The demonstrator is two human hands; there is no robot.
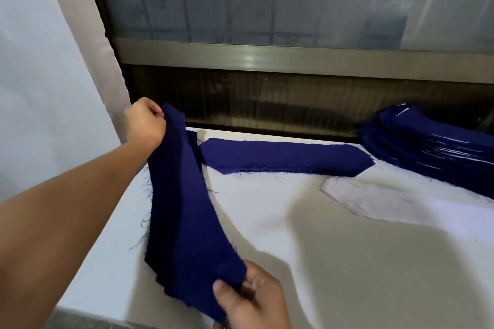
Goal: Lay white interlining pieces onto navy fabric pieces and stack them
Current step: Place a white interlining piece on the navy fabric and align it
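Note:
A thick bundle of long navy fabric pieces (184, 211) hangs lifted over the left side of the white table (334, 262). My left hand (145, 121) grips its far end near the window frame. My right hand (251, 299) pinches its near end at the table's front. A single navy piece (283, 156) lies flat along the table's back edge. White interlining pieces (395, 204) lie at the right, pale against the table. A tall stack of navy pieces with white layers showing between them (438, 147) sits at the far right.
A window with a metal frame (267, 57) runs along the table's back edge. A pale wall and pillar (80, 75) stand at the left. Bare table surface shows between the bundle and the interlining.

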